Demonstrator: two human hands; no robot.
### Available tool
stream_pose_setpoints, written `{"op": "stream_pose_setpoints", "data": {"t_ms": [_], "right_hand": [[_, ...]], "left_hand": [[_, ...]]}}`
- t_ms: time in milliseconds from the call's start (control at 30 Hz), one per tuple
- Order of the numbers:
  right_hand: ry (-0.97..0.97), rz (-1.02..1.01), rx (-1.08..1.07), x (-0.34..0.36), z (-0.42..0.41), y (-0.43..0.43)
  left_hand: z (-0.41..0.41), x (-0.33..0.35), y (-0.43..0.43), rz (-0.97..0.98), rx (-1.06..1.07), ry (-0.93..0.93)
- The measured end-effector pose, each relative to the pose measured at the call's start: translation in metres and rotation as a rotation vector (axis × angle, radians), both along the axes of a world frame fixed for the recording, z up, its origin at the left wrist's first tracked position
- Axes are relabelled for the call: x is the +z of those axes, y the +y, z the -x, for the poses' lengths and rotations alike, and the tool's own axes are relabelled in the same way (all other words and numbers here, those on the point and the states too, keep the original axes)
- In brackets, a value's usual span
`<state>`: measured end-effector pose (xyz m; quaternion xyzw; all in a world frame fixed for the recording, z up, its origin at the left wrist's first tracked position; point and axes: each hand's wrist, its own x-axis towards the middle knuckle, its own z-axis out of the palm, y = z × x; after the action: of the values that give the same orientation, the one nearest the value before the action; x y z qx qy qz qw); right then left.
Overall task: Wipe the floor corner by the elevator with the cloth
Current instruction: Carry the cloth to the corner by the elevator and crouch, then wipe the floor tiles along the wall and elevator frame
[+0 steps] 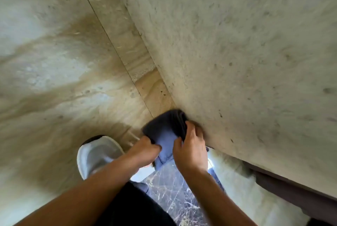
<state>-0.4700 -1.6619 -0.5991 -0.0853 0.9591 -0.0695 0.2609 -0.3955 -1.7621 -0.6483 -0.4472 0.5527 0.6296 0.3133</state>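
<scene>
While both hands (pixel 169 151) grip the cloth (pixel 165 131), it sits folded right at the foot of the stone wall (pixel 237 52), where the wall meets the pale floor (pixel 54 70). The left hand (pixel 145 150) is clenched on the cloth's near left edge, fingers curled over it; the right hand (pixel 191 150) grasps the right side, its fingers pressing the fabric towards the wall base.

By its look the cloth is soft, light and limp: a dark outer face with a bluish inner layer showing where it is folded. It should bunch and slide easily on the smooth stone floor, so a flat palm on top would probably carry more pressure than a pinch at the edges. To reach into the seam itself, a folded edge pushed forward with the fingertips seems the best hold.

A white shoe (pixel 96 154) stands just beside the left hand, and darker veined flooring (pixel 169 189) lies under the wrists. Small dark specks dot the floor strip (pixel 155 94) ahead of the cloth, so wiping seems far from finished.
</scene>
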Motion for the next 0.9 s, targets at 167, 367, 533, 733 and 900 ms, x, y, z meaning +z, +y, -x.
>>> {"op": "stream_pose_setpoints", "data": {"t_ms": [167, 367, 533, 733, 900], "right_hand": [[0.273, 0.127, 0.153, -0.015, -0.024, 0.015], [0.042, -0.059, 0.581, -0.075, -0.013, 0.005], [0.077, -0.008, 0.68, -0.104, 0.013, -0.056], [0.175, 0.04, 0.63, -0.109, 0.016, -0.084], [0.172, -0.085, 0.561, -0.103, -0.046, 0.013]], "left_hand": [[0.003, -0.004, -0.043, 0.682, -0.519, 0.187], [0.007, -0.019, -0.115, 1.19, -0.586, 0.229], [-0.006, -0.058, -0.157, 1.226, -0.535, 0.16], [-0.007, -0.061, -0.166, 1.287, -0.52, 0.192], [-0.012, -0.072, -0.173, 1.326, -0.505, 0.235]]}}
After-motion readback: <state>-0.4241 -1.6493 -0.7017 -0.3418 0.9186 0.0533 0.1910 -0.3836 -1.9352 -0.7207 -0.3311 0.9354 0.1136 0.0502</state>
